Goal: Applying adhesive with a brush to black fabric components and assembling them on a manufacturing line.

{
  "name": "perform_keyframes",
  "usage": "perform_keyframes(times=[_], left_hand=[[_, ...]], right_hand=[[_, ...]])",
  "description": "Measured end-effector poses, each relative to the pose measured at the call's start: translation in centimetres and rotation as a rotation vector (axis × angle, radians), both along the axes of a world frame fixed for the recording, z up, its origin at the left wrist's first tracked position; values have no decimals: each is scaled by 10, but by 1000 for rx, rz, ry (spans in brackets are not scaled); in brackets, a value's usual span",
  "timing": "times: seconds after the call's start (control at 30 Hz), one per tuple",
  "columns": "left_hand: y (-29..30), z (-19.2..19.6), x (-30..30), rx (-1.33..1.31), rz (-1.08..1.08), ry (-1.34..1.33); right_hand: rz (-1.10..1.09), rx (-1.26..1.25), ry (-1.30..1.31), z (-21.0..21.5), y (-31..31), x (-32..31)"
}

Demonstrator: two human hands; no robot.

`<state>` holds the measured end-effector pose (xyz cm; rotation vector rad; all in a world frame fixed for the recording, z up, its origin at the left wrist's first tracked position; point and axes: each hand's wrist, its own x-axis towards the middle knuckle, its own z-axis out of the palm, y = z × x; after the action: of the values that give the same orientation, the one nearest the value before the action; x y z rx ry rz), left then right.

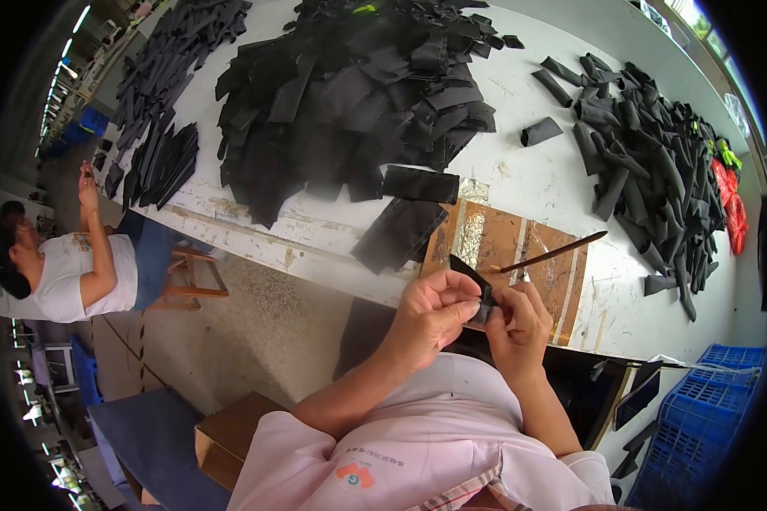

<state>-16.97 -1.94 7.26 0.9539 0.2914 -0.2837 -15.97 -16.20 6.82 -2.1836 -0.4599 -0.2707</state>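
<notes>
Between my two hands, close to the table's front edge, is a small piece of black fabric (pixel 466 271). My left hand (pixel 435 308) pinches it with thumb and fingers, and one pointed end sticks up past the fingertips. Beside it, my right hand (pixel 518 320) has its fingers closed on the other part of the same piece. Just beyond, a brown cardboard sheet (pixel 491 230) is taped to the table, with a thin dark pointed stick (pixel 554 252) lying slantwise over it. Flat black fabric pieces (pixel 398 232) lie left of the cardboard.
A large heap of flat black pieces (pixel 341 119) covers the table's middle. Rolled black tubes (pixel 643 162) are piled at right, near a red plastic bag (pixel 726 204). More strips (pixel 162 162) lie at left. Blue crates (pixel 699 417) stand lower right. Another person (pixel 81 264) sits at left.
</notes>
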Motion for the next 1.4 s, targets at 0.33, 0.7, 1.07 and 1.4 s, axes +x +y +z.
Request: perform_keyframes(times=[0.33,0.7,1.07,1.4], left_hand=[[-11,-3,2,265,-49,-142],[-13,-7,-1,115,26,-209],[-15,19,-7,-182,-385,-209],[-32,14,-8,663,8,-525]], right_hand=[[133,1290,1165,-3,-12,0],[143,1018,920,-8,-14,-1],[275,1145,621,-10,-30,-5],[52,531,222,6,-26,-4]])
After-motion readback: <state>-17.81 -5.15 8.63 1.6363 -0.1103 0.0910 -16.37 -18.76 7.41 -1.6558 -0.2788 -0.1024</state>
